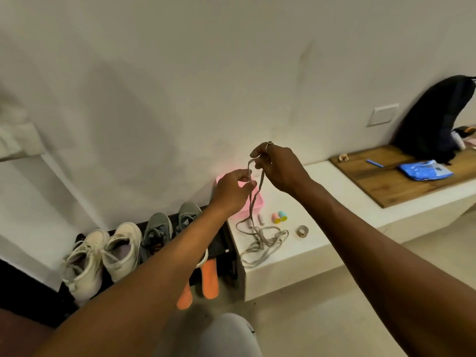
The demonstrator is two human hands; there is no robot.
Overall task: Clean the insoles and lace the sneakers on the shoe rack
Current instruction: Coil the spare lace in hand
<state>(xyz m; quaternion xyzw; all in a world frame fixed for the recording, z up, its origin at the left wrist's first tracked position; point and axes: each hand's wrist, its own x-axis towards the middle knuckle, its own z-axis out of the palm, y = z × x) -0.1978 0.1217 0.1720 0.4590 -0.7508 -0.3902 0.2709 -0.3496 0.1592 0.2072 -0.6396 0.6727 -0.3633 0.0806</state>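
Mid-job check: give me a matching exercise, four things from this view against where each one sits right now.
1 shoelace
2 orange insoles
3 blue packet
4 tape roll

A on the wooden board
B propped against the shoe rack
C pinched by left hand and right hand
D flat on the white ledge

Pairs: 1-C, 2-B, 3-A, 4-D

Two white sneakers (87, 256), two grey sneakers (157, 228), two orange insoles (210, 279), one pink tub (260, 202).

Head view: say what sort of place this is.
Likely a home entryway: sneakers on a low shoe rack against the wall, a white ledge beside it, a black backpack on a wooden board.
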